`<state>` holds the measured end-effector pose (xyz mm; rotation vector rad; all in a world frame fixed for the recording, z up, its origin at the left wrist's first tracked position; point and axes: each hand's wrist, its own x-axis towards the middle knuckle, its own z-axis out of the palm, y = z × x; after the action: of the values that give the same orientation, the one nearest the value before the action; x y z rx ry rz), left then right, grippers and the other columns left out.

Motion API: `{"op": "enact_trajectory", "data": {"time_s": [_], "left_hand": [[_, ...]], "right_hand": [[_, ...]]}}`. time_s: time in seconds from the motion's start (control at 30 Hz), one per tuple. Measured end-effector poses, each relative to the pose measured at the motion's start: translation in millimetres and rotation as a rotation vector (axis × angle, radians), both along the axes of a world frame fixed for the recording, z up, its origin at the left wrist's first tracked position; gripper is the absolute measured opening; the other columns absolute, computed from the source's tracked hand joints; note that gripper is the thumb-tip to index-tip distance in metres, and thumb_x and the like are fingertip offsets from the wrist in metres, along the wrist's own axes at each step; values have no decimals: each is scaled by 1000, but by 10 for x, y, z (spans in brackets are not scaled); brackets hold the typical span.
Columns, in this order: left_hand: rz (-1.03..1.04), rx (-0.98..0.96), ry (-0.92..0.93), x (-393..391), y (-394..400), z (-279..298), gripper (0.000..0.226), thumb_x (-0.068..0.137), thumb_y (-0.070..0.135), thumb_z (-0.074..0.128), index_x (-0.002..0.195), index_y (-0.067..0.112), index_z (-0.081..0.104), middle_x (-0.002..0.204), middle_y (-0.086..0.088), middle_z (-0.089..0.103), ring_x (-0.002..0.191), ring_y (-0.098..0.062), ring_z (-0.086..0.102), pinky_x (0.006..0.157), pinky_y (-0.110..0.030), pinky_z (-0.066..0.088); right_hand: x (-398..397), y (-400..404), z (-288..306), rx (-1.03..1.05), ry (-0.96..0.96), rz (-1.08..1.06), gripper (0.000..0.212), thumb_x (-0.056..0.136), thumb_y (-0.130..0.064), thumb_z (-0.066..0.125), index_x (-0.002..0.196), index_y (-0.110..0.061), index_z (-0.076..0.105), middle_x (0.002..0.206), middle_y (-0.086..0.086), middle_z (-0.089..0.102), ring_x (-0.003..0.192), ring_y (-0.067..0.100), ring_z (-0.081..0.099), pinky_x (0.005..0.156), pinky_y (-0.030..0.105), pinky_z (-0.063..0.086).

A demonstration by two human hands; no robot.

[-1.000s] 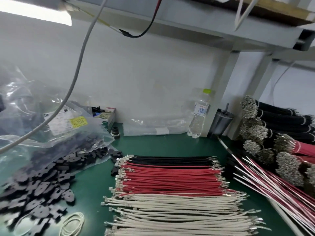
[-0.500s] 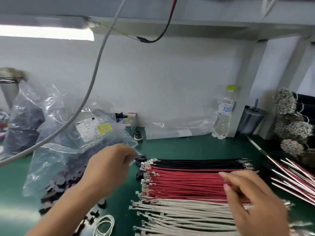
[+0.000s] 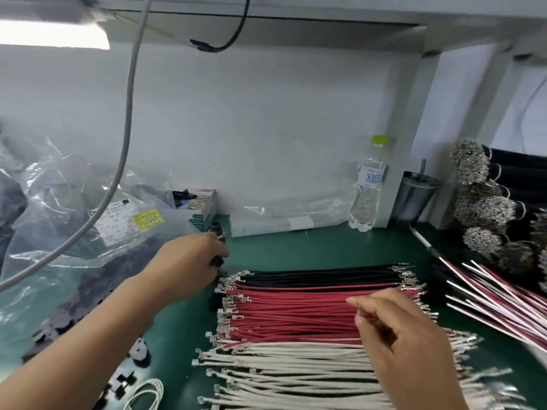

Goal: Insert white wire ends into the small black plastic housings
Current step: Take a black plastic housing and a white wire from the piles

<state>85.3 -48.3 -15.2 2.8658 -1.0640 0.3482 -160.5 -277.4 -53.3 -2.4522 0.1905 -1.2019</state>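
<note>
Green bench mat (image 3: 310,250). Pick-up step: left hand (image 3: 189,264) pinching black housing (image 3: 217,261); right hand (image 3: 405,332) empty, fingers loosely curled above red wires (image 3: 290,315). Next: white wire (image 3: 281,365) below right hand, crimped end toward housing.

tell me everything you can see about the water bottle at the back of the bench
The water bottle is clear, ribbed plastic with a lime-green cap and a white label printed in blue. It stands upright on the green mat at the back, close to the white wall, beside a grey upright post. It looks mostly full and capped. A dark tumbler with a straw stands to its right, apart. Neither hand is near it.
</note>
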Motion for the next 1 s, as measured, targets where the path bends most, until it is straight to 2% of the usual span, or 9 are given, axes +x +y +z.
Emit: {"op": "enact_trajectory", "data": {"time_s": [0.1, 0.3, 0.4, 0.5, 0.57, 0.7, 0.83, 0.9, 1.0], "left_hand": [[13, -375, 70, -155, 122, 0, 43, 89, 16, 69, 126, 38, 70, 106, 22, 63, 79, -2, 62, 68, -24, 48], [17, -930, 187, -739, 297, -87, 18, 86, 29, 78, 94, 43, 70, 84, 19, 70, 52, -1, 68, 63, -29, 59], [27, -923, 71, -901, 309, -152, 12, 87, 50, 61, 91, 40, 56, 67, 23, 68, 44, -1, 63, 47, -25, 51], [-9, -920, 128, -869, 329, -280, 10, 90, 48, 55, 98, 43, 52, 65, 14, 67, 40, -8, 61, 44, -37, 54], [-27, -960, 175, -836, 350, -334, 10, 90, 47, 55, 99, 46, 54, 66, 8, 67, 44, -11, 62, 46, -31, 52], [-22, -1092, 300, -767, 374, -428, 16, 93, 22, 69, 96, 37, 65, 66, -1, 66, 49, -15, 59, 41, -24, 46], [-61, -1084, 329, -781, 388, -456, 29, 92, 11, 71, 97, 40, 69, 80, 4, 71, 64, -15, 64, 55, -19, 50], [-55, -1076, 311, -791, 386, -457, 39, 89, 8, 74, 102, 44, 70, 88, 11, 72, 73, -11, 67, 62, -22, 52], [-28, -1043, 268, -814, 367, -456, 52, 83, 1, 79, 105, 48, 72, 95, 24, 72, 81, -6, 68, 67, -18, 52]], "right_hand": [[-4, -17, -12, 37, 37, 8, 30, 78, 5, 79, 91, -22, 79, 84, -18, 65, 68, 2, 60, 57, 16, 47], [-16, 26, 0, 81, 92, 34, 30, 78, 2, 80, 93, -25, 79, 83, -20, 64, 72, 3, 61, 60, 17, 48], [-18, 42, 53, 116, 171, 38, 27, 82, -7, 79, 93, -31, 77, 89, -21, 63, 78, 2, 62, 65, 16, 48], [144, 44, 219, 99, 229, 70, 21, 88, -15, 73, 94, -35, 76, 95, -25, 63, 85, -2, 63, 70, 13, 47], [410, 58, 351, 47, 296, 81, 20, 90, -18, 70, 97, -37, 76, 94, -28, 64, 88, -8, 61, 73, 8, 44], [1114, 87, 429, 84, 536, 113, 24, 95, -25, 64, 115, -36, 73, 115, -21, 68, 105, -1, 62, 95, 30, 51], [1531, 130, 303, 40, 768, 151, 33, 98, -36, 61, 130, -31, 66, 135, -10, 64, 125, 14, 58, 105, 37, 46], [1597, 124, 272, 27, 808, 160, 25, 96, -36, 65, 120, -33, 72, 122, -14, 69, 112, 8, 63, 97, 34, 49], [1633, 86, 260, 51, 776, 169, 5, 90, -32, 73, 89, -35, 77, 75, -25, 65, 64, -10, 58, 74, 25, 46]]}}
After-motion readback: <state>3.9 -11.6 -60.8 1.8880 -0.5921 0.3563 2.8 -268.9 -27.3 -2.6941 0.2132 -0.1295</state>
